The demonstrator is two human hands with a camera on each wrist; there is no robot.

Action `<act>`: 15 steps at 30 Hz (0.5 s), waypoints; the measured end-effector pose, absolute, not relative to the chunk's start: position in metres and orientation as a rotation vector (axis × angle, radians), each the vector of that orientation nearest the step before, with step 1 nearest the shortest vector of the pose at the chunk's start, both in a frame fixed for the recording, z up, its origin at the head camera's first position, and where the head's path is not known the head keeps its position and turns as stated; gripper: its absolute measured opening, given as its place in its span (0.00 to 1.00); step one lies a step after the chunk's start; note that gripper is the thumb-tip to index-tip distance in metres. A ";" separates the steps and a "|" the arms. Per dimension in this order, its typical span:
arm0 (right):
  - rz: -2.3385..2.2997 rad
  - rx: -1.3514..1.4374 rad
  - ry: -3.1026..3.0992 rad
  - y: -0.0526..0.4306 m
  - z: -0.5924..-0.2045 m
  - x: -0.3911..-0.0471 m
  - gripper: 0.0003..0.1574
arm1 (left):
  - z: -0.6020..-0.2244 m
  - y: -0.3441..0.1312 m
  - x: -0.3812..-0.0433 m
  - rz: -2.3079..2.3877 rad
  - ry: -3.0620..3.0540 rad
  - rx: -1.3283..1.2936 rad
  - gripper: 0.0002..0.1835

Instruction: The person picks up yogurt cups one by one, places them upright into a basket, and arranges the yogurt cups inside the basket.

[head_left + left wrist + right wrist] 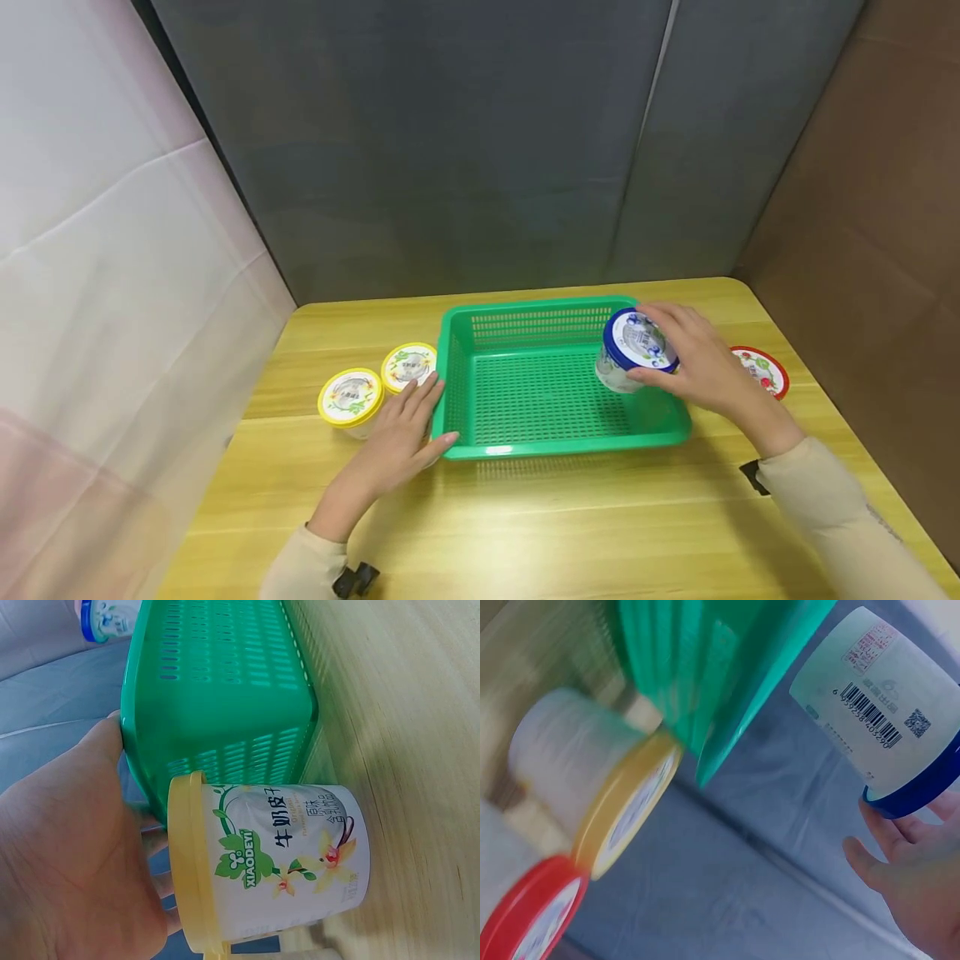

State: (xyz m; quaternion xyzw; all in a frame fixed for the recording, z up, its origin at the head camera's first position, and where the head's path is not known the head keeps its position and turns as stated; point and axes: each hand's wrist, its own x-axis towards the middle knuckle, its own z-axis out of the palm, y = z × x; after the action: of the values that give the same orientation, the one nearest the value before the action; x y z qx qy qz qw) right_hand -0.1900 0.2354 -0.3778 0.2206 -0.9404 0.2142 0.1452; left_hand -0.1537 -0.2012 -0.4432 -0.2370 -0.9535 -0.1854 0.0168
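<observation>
Right hand (693,358), in the head view, grips a blue-lidded tub (636,348) by its lid above the right end of a green basket (555,448); the left hand (393,442), fingers extended, touches the basket's left rim beside two yellow-lidded tubs (350,397). Left wrist: one reads XIAODEYI. Right wrist: a red-lidded tub (536,919) stands beside a yellow-lidded tub (592,776).

Booth-like setting, we judge, wider room unclear: grey sheeting (420,150) far, pale sheeting (97,208) left, brown sheeting (892,167) right, enclosing a wood-grain surface (570,525).
</observation>
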 end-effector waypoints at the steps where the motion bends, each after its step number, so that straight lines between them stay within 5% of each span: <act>1: 0.625 0.651 -2.719 0.230 -0.379 -0.191 0.56 | -0.443 -0.201 -0.154 -0.580 -2.966 -0.736 0.43; 15: 0.654 0.980 -2.762 0.164 -0.390 -0.205 0.55 | -0.441 -0.202 -0.153 -0.612 -2.984 -0.734 0.43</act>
State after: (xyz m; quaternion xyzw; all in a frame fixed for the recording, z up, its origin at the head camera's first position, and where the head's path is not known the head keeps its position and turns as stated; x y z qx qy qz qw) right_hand -0.2052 0.1636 -0.3899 0.3256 -0.9176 0.2174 0.0692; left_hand -0.1534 -0.2015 -0.4411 -0.2342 -0.9523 -0.1955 0.0042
